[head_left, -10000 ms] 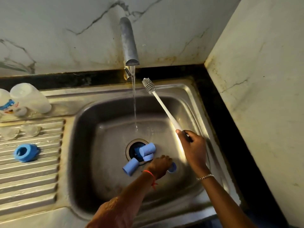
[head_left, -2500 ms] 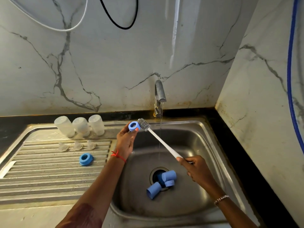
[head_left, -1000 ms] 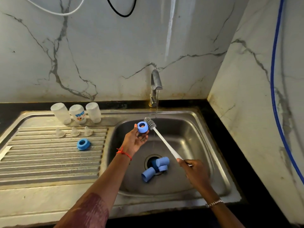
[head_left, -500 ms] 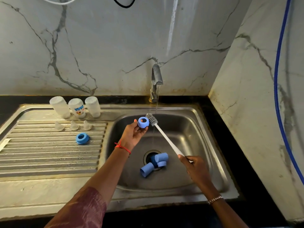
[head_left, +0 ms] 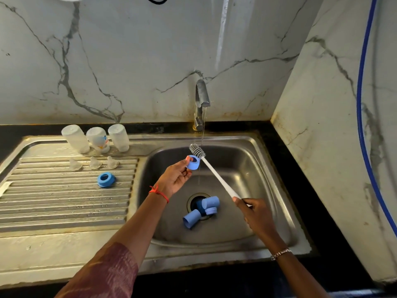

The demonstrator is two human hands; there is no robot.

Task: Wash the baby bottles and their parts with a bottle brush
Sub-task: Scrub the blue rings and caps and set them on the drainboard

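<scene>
Steel sink [head_left: 247, 168] below: left hand [head_left: 175, 179] pinches blue ring [head_left: 193, 162]; right hand [head_left: 255, 214] grips brush [head_left: 217, 179], bristles [head_left: 197, 150] just beside ring.

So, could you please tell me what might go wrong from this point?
The left hand only pinches the blue ring over the sink, so scrubbing with the bottle brush in the right hand could knock it loose. The blue caps lie on the open drain while the tap runs; a small piece might lodge in it.
</scene>
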